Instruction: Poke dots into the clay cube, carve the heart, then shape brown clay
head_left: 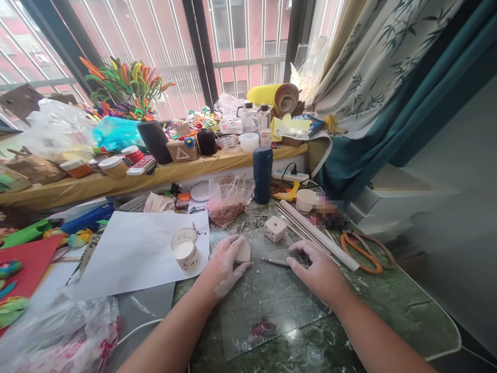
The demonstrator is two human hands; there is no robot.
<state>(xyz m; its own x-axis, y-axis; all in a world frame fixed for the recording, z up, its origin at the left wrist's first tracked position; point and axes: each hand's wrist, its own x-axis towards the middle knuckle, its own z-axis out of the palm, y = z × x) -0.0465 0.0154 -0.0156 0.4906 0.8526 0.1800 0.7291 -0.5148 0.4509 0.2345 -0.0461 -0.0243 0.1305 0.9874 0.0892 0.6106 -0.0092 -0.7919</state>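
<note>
Left hand [230, 265] in the head view is partly open, its fingers over the left side of a pale rounded piece [244, 250] and its thumb by the near edge; whether it grips the piece, I cannot tell. Right hand [317, 268] is half open, fingers bent and thumb apart, at the right end of a slim tool [275, 262] (no telling if it is pinched). Both hands are over a clear sheet [264, 316] on the green table [419, 311]. Just beyond, between them, sits a pale cube with dots [275, 229]. A white tub [187, 257] stands on white paper [132, 248] to the left.
</note>
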